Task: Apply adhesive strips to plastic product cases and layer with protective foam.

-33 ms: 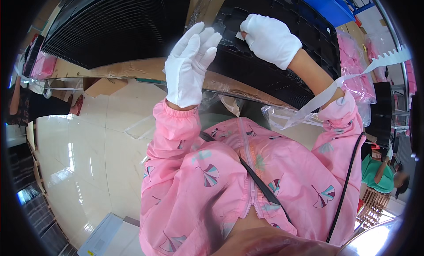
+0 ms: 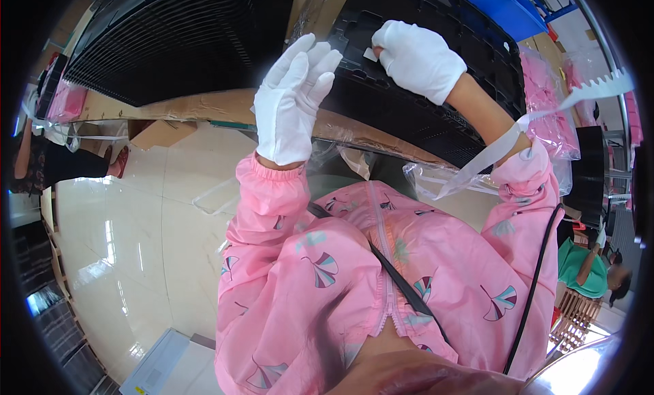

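Both my hands wear white gloves. My left hand [image 2: 291, 98] is raised at the near edge of the bench, fingers stretched and slightly apart, with nothing visible in it. To its right, my right hand [image 2: 419, 61] is closed over a black plastic panel [image 2: 480, 44] with notched ribs. At its fingertips, one of which looks bare, a small white piece [image 2: 370, 54] sticks out against the panel. The piece is too small to tell its exact kind. A long white strip [image 2: 494, 153] with a toothed edge hangs across my right forearm.
Left on the bench lies a black slatted panel [image 2: 163, 51]; cardboard [image 2: 204, 102] runs along the edge. Beyond are a blue bin [image 2: 501, 10] and pink bagged items [image 2: 545, 88]. One person stands far left; another, in green [image 2: 586, 269], is at the right.
My right hand has shifted very slightly over the black panel. My left hand and the rest look the same.
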Tool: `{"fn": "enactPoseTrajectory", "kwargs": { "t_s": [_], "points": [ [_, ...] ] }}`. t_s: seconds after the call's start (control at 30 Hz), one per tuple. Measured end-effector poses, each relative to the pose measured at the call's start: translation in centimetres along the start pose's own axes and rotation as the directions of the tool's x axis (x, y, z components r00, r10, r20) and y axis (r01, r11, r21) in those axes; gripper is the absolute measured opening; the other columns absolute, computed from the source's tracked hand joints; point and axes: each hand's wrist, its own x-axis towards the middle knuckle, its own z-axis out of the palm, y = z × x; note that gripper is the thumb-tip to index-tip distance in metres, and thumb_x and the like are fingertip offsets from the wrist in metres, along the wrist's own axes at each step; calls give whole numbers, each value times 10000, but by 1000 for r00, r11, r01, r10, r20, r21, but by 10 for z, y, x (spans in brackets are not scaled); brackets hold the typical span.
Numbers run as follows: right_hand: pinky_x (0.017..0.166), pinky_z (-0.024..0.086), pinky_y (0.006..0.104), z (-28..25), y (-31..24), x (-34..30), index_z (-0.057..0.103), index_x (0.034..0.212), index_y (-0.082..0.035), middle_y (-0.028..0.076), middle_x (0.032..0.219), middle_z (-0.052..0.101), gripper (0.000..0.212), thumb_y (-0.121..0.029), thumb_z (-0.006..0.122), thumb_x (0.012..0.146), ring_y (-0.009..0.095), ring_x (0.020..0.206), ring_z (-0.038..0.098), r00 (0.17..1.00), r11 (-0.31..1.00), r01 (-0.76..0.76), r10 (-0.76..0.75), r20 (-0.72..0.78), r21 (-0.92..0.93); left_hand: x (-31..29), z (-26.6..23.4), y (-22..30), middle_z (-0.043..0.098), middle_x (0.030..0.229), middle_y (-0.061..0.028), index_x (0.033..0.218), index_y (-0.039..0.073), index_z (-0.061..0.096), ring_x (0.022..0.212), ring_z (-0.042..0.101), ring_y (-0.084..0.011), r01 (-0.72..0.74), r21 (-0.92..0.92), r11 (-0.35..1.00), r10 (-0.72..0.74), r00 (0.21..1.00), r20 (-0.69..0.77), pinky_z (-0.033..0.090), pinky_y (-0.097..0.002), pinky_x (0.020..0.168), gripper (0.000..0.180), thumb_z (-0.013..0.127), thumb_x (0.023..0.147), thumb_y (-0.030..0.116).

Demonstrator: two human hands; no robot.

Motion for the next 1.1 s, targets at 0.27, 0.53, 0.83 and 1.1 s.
{"fn": "enactPoseTrajectory", "kwargs": {
  "t_s": [0.27,0.53,0.83,1.1],
  "points": [
    [695,501,399,-15,7,-14,649,816,-52,156,823,632,148,-131,524,807,345,750,612,985,967,173,-165,-58,185,2,4,0,556,1213,-180,1274,-34,457,1074,593,-267,-15,-1,1000,15,999,36,532,-281,840,369,497,944,126],
    [682,487,346,-34,5,15,653,871,-6,171,778,639,179,-150,588,785,308,740,625,977,841,180,-91,-195,511,21,47,-10,560,1204,-126,1252,-16,480,1112,552,-209,33,-91,995,-24,994,103,444,-357,988,342,479,956,155],
    [654,485,260,-27,111,91,637,1018,55,72,846,667,259,-126,609,835,106,678,588,944,858,-44,203,-260,511,66,77,-18,534,1212,-195,1237,-56,468,1111,558,-277,145,-167,975,-125,985,122,498,-303,939,303,432,956,52],
    [786,497,348,28,196,151,704,941,-86,134,934,666,211,-187,591,795,324,840,632,981,980,-192,194,-26,56,76,79,-29,568,1164,-162,1235,-38,481,1066,591,-258,219,-186,958,-189,968,166,529,-276,859,312,471,953,94]
  ]
}}
